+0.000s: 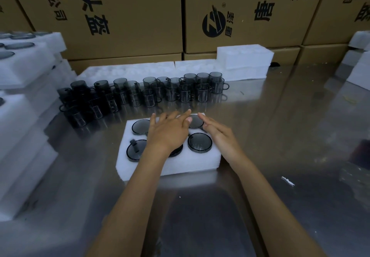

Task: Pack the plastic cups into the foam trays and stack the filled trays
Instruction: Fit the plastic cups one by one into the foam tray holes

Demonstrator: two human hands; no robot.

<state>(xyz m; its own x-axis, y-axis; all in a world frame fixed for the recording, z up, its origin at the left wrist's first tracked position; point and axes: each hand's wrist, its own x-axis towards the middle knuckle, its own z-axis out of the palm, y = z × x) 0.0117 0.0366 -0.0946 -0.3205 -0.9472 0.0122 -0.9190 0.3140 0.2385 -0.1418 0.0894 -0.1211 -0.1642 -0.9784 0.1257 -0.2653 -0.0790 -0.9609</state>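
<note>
A white foam tray (pixel 140 166) lies on the steel table (pixel 280 136), dark cups (pixel 200 143) sunk in its holes. The left hand (pixel 168 132) spreads flat over the tray's middle; the right hand (pixel 218 134) reaches straight-fingered over its right side. Behind the tray stand loose cups (pixel 144 92), then empty foam trays (pixel 244 60) and cardboard boxes (pixel 120 16). Left of the tray, filled trays (pixel 24 100) are stacked.

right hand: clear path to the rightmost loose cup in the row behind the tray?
Probably yes. The right hand hovers open over the foam tray's far right corner, holding nothing. The rightmost cup stands beyond it, at the end of the row, with only bare steel table between.
</note>
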